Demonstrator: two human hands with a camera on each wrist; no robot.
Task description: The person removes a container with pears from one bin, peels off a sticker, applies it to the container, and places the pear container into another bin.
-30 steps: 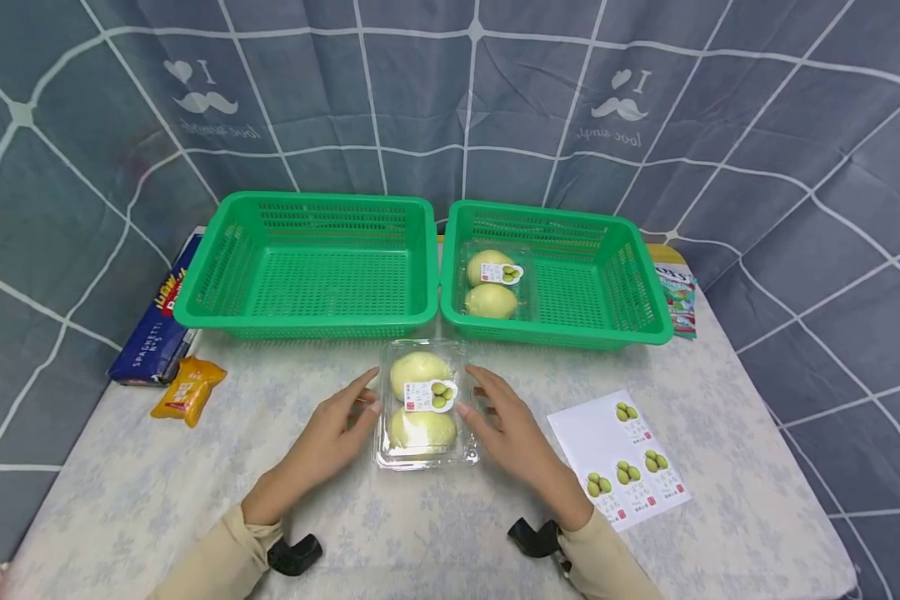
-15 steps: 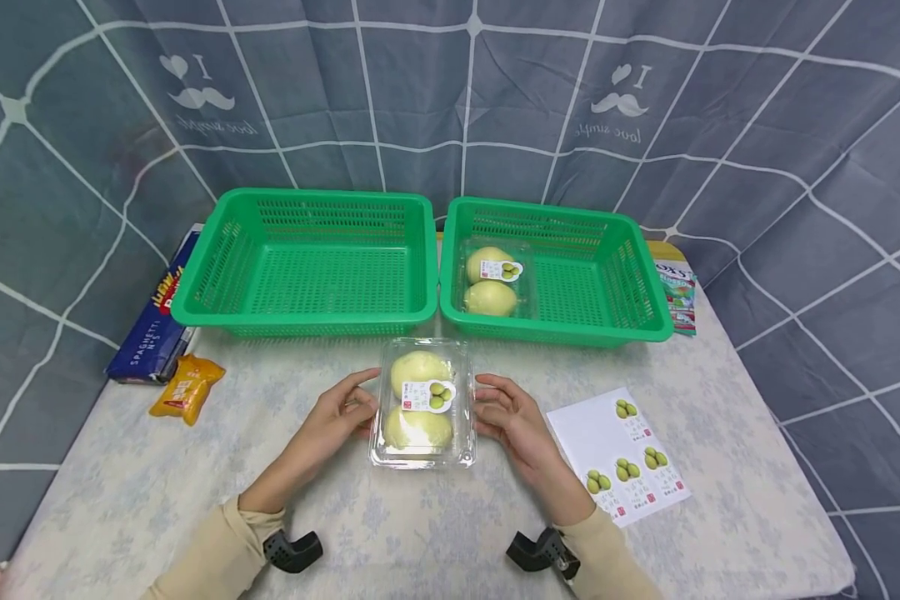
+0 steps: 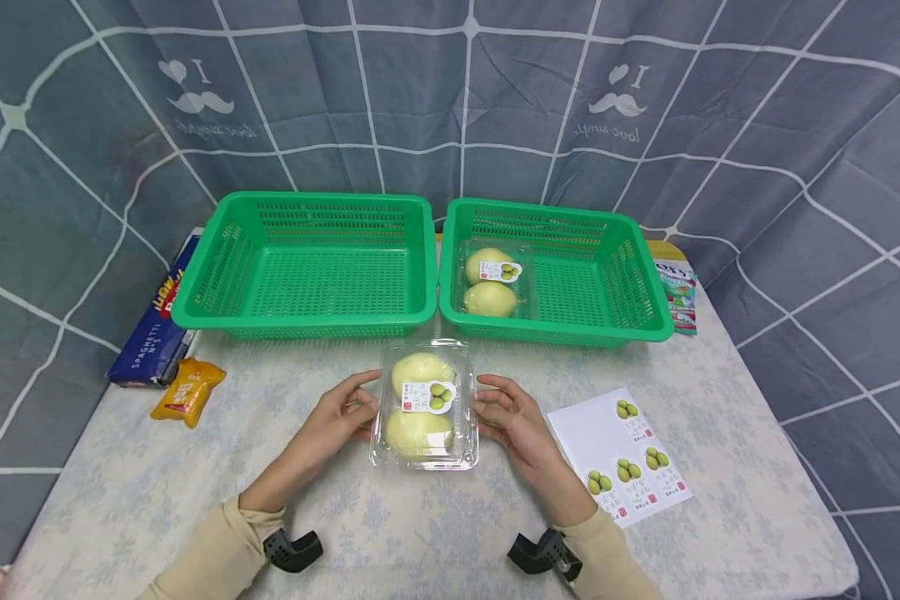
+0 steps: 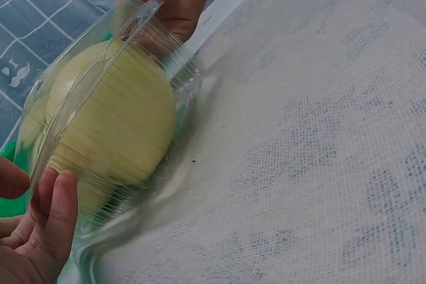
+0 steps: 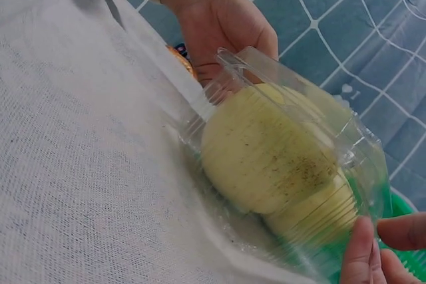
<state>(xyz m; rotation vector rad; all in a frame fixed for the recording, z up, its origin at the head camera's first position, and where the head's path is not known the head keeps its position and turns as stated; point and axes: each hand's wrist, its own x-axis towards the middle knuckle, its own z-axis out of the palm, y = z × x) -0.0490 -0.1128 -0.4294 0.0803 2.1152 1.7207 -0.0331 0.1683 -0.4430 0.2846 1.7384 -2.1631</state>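
Both hands grip one clear plastic clamshell [image 3: 424, 406] from opposite sides. The left hand [image 3: 339, 417] has its fingers curled against the left edge of the box, thumb above and fingertips at the rim; the left wrist view shows its fingers [image 4: 53, 211] pressed to the transparent wall. The right hand [image 3: 512, 421] mirrors it on the right edge, fingers bent round the rim, and in the right wrist view its fingertips [image 5: 363, 257] pinch the plastic lip. Whether the base of the box is resting fully on the table or is tipped up a little is hard to tell from the head view; the wrist views suggest a slight tilt.

Inside the clamshell lie two pale yellow-green pears [image 3: 417, 432], one behind the other, and a white label [image 3: 428, 396] with a small fruit picture sits on the lid between them. The box is on the pale patterned tablecloth [image 3: 195, 483], just in front of the gap between two green baskets.

The left basket [image 3: 217, 275] holds nothing visible. The right basket [image 3: 630, 292] contains a second clamshell of pears [image 3: 492, 283] with its own label, near its left wall. To the right of the hands lies a sticker sheet [image 3: 621, 454] bearing several more fruit labels. At the table's left edge are a blue spaghetti packet [image 3: 150, 333] and a small orange snack packet [image 3: 187, 389]; a colourful packet [image 3: 677, 296] lies beside the right basket. A grey gridded curtain [image 3: 450, 92] hangs behind.
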